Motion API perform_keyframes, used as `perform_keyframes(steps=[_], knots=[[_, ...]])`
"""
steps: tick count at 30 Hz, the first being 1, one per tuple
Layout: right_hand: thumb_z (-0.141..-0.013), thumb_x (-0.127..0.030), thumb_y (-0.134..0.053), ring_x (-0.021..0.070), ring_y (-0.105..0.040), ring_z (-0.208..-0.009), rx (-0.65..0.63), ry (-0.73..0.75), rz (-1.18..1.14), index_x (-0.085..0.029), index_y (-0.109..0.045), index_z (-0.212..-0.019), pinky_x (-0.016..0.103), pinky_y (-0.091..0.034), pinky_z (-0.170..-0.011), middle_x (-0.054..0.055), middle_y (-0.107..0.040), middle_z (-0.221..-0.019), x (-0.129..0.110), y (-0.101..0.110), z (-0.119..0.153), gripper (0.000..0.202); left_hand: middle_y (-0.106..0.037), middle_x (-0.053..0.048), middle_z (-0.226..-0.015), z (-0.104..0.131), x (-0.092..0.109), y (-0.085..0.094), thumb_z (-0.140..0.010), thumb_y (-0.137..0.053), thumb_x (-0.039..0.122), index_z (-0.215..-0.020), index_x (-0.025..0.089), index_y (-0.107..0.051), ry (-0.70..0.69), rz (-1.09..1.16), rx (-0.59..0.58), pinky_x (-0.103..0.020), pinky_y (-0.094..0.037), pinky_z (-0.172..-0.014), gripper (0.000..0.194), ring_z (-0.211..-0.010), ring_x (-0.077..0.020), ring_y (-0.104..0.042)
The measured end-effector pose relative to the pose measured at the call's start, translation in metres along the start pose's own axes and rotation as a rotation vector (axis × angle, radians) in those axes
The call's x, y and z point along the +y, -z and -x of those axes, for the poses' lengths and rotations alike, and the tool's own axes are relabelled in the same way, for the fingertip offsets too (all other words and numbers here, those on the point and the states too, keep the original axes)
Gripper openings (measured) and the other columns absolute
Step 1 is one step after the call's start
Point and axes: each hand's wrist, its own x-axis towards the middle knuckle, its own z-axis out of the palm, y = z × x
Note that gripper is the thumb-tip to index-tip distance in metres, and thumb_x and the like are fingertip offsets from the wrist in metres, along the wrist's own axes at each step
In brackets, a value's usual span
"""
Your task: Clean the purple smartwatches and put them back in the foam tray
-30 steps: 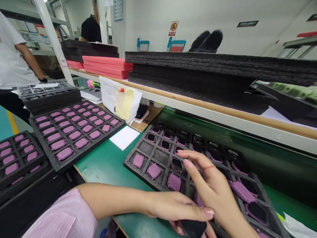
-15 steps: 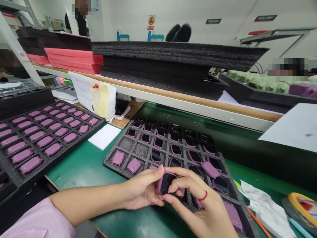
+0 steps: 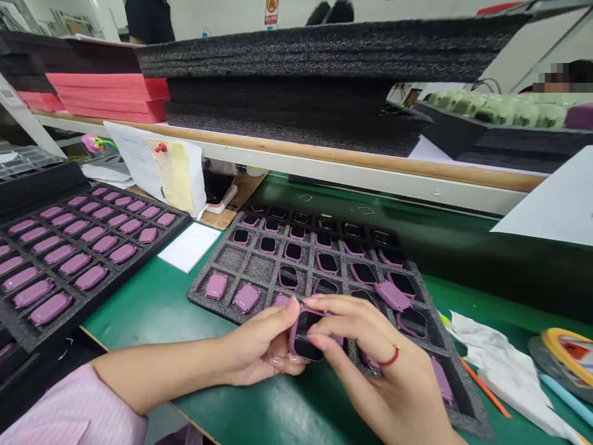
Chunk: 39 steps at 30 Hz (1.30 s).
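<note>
My left hand (image 3: 262, 343) is closed around the left edge of a purple watch case with a black screen (image 3: 306, 334), its screen turned up towards me. My right hand (image 3: 370, 352), with a red string on one finger, grips the same watch case from the right, its thumb on the screen and its fingertips at the upper edge. Under both hands lies a grey foam tray (image 3: 229, 259) of similar watch cases, most with black screens up. Two purple cases (image 3: 247, 298) lie back up in its near left corner, and another (image 3: 391, 295) rests tilted across compartments at the right.
A second foam tray (image 3: 88, 295) of purple cases sits at the left. Between the trays lies a white pad (image 3: 189, 246). White tissue (image 3: 491, 352), an orange stick (image 3: 486, 388) and a yellow tape roll (image 3: 569, 355) are at the right. A shelf edge (image 3: 324, 161) bearing stacked black foam runs behind.
The view has tilted down, so the shelf sits higher. My right thumb has moved from the lower edge of the watch case up onto its screen.
</note>
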Motion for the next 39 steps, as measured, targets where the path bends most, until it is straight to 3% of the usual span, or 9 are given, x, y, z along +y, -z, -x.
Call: perform_keyframes(steps=[4, 9, 13, 17, 21, 26, 32, 35, 39], knots=[[-0.09, -0.026, -0.068, 0.0147, -0.069, -0.086, 0.221, -0.293, -0.193, -0.025, -0.068, -0.079, 0.024, -0.058, -0.075, 0.003, -0.072, -0.088, 0.004, 0.006, -0.002, 0.011, -0.064, -0.006, -0.07, 0.0, 0.002, 0.0, -0.08, -0.072, 0.063, -0.091, 0.01, -0.071, 0.021, -0.035, -0.037, -0.019, -0.014, -0.041, 0.054, -0.047, -0.0047, -0.037], [-0.083, -0.04, -0.077, 0.0056, -0.059, -0.049, 0.492, -0.569, -0.522, -0.022, -0.067, -0.074, 0.021, -0.057, -0.056, 0.0, -0.071, -0.084, 0.008, 0.015, -0.001, 0.022, -0.074, -0.011, -0.09, 0.002, 0.008, -0.002, -0.079, -0.072, 0.064, -0.109, 0.014, -0.076, 0.042, -0.017, -0.067, -0.021, -0.015, -0.042, 0.058, -0.045, -0.0035, -0.037], [-0.081, -0.039, -0.079, 0.0151, -0.074, -0.068, 0.55, -0.598, -0.53, -0.023, -0.07, -0.075, 0.027, -0.064, -0.071, 0.002, -0.075, -0.081, 0.008, 0.016, -0.003, 0.019, -0.075, -0.013, -0.091, 0.002, 0.011, -0.001, -0.08, -0.072, 0.062, -0.11, 0.015, -0.077, 0.025, -0.011, -0.093, -0.021, -0.015, -0.042, 0.057, -0.046, -0.0037, -0.036], [-0.084, -0.036, -0.076, 0.0201, -0.074, -0.099, 0.556, -0.555, -0.539, -0.027, -0.071, -0.089, 0.037, -0.06, -0.097, 0.002, -0.076, -0.099, 0.008, 0.015, -0.007, 0.011, -0.074, -0.01, -0.092, 0.003, 0.012, -0.002, -0.081, -0.071, 0.062, -0.112, 0.016, -0.076, 0.015, -0.015, -0.123, -0.022, -0.015, -0.042, 0.056, -0.045, -0.0026, -0.034], [-0.084, -0.033, -0.076, 0.0199, -0.074, -0.1, 0.534, -0.543, -0.528, -0.027, -0.071, -0.093, 0.036, -0.061, -0.097, 0.001, -0.076, -0.1, 0.009, 0.015, -0.004, 0.012, -0.073, -0.009, -0.093, 0.004, 0.014, -0.005, -0.081, -0.072, 0.06, -0.111, 0.017, -0.076, -0.01, -0.009, -0.142, -0.021, -0.017, -0.043, 0.053, -0.049, -0.0033, -0.034], [-0.088, -0.026, -0.071, 0.0158, -0.074, -0.09, 0.47, -0.456, -0.294, -0.027, -0.071, -0.087, 0.028, -0.062, -0.089, 0.0, -0.075, -0.094, 0.005, 0.014, 0.002, 0.002, -0.073, -0.011, -0.094, 0.006, 0.015, -0.006, -0.081, -0.071, 0.061, -0.112, 0.016, -0.076, -0.007, -0.017, -0.133, -0.021, -0.018, -0.043, 0.054, -0.048, -0.0028, -0.035], [-0.088, -0.026, -0.07, 0.0225, -0.069, -0.109, 0.219, -0.243, -0.217, -0.028, -0.07, -0.105, 0.038, -0.061, -0.095, 0.007, -0.071, -0.111, 0.003, 0.012, 0.002, 0.017, -0.074, -0.014, -0.091, 0.005, 0.013, -0.005, -0.082, -0.069, 0.064, -0.113, 0.013, -0.075, 0.008, -0.043, -0.108, -0.022, -0.018, -0.045, 0.06, -0.049, -0.0046, -0.037], [-0.081, -0.035, -0.079, 0.0253, -0.064, -0.12, 0.035, -0.305, -0.341, -0.029, -0.067, -0.117, 0.038, -0.058, -0.1, 0.009, -0.066, -0.123, 0.001, 0.003, 0.002, 0.039, -0.074, -0.016, -0.091, 0.004, 0.012, -0.005, -0.08, -0.068, 0.067, -0.113, 0.011, -0.075, 0.01, -0.074, -0.101, -0.022, -0.017, -0.044, 0.065, -0.05, -0.0053, -0.038], [-0.087, -0.034, -0.071, 0.0211, -0.069, -0.109, -0.055, -0.434, -0.507, -0.029, -0.073, -0.107, 0.032, -0.062, -0.089, 0.008, -0.067, -0.117, -0.003, -0.01, 0.001, 0.02, -0.073, -0.018, -0.091, 0.002, 0.013, -0.003, -0.086, -0.064, 0.064, -0.108, 0.008, -0.075, -0.04, -0.141, -0.079, -0.02, -0.016, -0.042, 0.062, -0.047, -0.0034, -0.036]])
